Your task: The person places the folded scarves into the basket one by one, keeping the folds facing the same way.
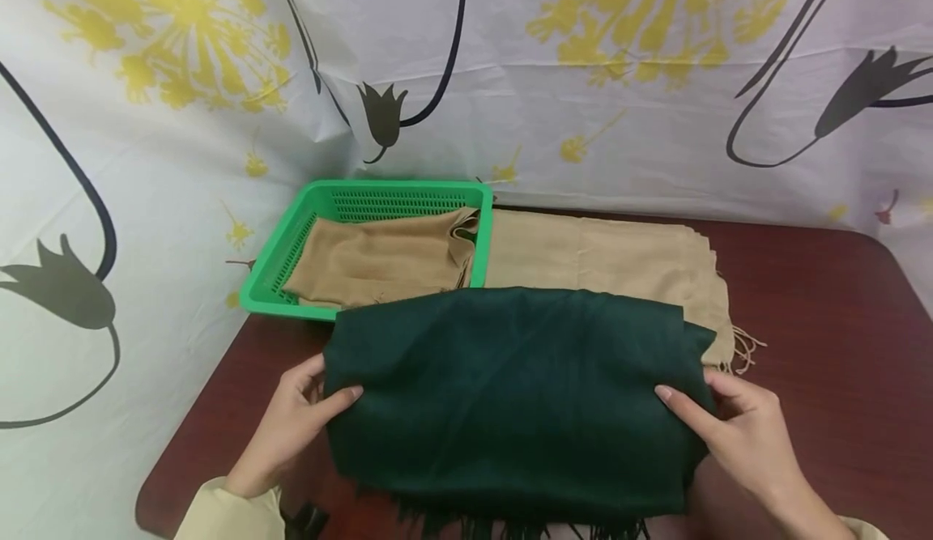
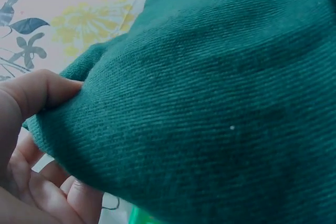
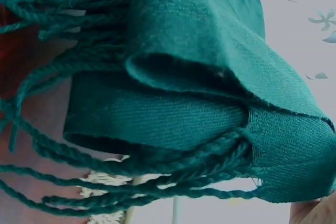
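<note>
Both hands hold up a folded dark green scarf [image 1: 510,402] by its two sides. The left hand [image 1: 295,414] pinches the left edge, thumb in front and fingers behind; the left wrist view shows its thumb pressing into the ribbed weave. On the opposite edge, the right hand [image 1: 743,423] grips the scarf the same way. Only a bit of the right hand [image 3: 315,212] appears in the right wrist view, at the lower right corner. There, the scarf's folded layers [image 3: 184,72] and twisted fringe [image 3: 131,182] hang down. In the head view, fringe also dangles from the bottom edge.
A green plastic basket [image 1: 255,289] at the back left holds a folded tan scarf [image 1: 379,257]. Right of it, a beige fringed scarf [image 1: 605,248] lies folded on the dark red table [image 1: 816,305]. A patterned white curtain [image 1: 619,143] hangs behind.
</note>
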Available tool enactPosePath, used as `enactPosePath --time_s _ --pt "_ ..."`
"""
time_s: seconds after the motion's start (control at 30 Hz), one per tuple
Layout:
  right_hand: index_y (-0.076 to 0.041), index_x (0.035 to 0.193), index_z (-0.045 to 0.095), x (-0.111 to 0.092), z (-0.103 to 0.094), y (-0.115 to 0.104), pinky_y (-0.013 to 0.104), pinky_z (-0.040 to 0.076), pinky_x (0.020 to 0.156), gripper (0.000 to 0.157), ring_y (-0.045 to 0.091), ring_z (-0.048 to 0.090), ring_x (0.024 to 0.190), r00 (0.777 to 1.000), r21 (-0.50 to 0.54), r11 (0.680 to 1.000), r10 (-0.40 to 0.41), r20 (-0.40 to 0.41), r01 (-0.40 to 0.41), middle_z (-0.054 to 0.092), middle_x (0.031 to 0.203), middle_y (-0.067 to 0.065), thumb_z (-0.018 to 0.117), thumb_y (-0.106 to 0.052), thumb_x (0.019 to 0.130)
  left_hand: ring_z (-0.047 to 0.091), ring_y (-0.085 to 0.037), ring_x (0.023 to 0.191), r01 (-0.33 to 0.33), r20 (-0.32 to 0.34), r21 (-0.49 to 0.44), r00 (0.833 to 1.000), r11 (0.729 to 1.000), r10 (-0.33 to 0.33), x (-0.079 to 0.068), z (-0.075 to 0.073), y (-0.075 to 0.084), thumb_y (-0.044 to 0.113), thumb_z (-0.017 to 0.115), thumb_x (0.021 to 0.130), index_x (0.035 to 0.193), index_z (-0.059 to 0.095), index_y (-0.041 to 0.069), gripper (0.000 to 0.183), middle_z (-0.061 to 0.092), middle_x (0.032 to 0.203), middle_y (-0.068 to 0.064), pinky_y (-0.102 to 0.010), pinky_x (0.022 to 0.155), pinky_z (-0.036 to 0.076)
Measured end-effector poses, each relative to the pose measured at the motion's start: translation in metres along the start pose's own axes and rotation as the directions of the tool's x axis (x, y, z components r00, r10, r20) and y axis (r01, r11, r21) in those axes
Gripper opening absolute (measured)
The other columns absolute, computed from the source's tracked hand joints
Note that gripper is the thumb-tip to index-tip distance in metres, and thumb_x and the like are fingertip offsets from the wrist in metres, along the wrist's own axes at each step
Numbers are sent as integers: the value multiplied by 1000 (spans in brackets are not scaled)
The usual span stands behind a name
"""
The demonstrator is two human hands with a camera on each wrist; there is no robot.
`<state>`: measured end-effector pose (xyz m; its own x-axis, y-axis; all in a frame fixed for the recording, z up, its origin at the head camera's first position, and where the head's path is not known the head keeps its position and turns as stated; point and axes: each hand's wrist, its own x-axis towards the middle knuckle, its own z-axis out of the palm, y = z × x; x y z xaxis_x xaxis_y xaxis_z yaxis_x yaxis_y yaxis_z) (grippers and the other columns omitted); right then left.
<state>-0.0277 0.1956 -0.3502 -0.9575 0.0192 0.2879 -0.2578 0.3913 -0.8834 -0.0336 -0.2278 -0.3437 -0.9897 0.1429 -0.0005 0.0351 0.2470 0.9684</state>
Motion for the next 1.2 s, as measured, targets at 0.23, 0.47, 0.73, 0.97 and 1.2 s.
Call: enactPosePath --time_s 0.23,0.47,0.73,0.97,1.2 --pt "8 91 63 13 -2 -5 20 48 50 23 8 62 58 992 45 991 -125 12 124 65 81 -8 61 18 71 55 -9 98 -71 -43 71 996 995 74 7 -6 13 0 62 81 117 53 -2 38 60 107 5 -22 76 47" --pt "6 91 63 26 -1 -12 19 46 43 23 7 57 46 985 -13 985 -174 2 174 64 76 -11 63 17 70 57 -13 91 -105 -71 92 991 990 112 15 -18 22 -1 61 81 116 54 -1 36 60 103 1 -25 71 49" --pt "3 89 63 41 -1 -22 19 42 38 21 8 53 39 986 -10 986 -165 -6 165 63 71 -7 64 14 71 57 -11 88 -186 -60 119 979 975 194 25 -30 30 -3 60 81 112 56 1 32 60 100 3 -23 68 48" --pt "8 91 64 60 5 -25 16 48 55 21 5 61 61 976 44 976 -216 24 215 65 78 -7 62 16 72 56 -13 91 -230 -66 74 970 970 235 37 -45 33 -5 60 81 112 56 0 32 59 104 2 -22 70 48" --pt "7 91 64 81 17 -29 16 47 56 18 4 61 66 964 57 966 -256 77 252 64 80 -9 63 12 73 56 -12 90 -229 -106 56 966 972 234 50 -57 37 -5 58 82 112 58 3 32 59 105 3 -21 69 47"
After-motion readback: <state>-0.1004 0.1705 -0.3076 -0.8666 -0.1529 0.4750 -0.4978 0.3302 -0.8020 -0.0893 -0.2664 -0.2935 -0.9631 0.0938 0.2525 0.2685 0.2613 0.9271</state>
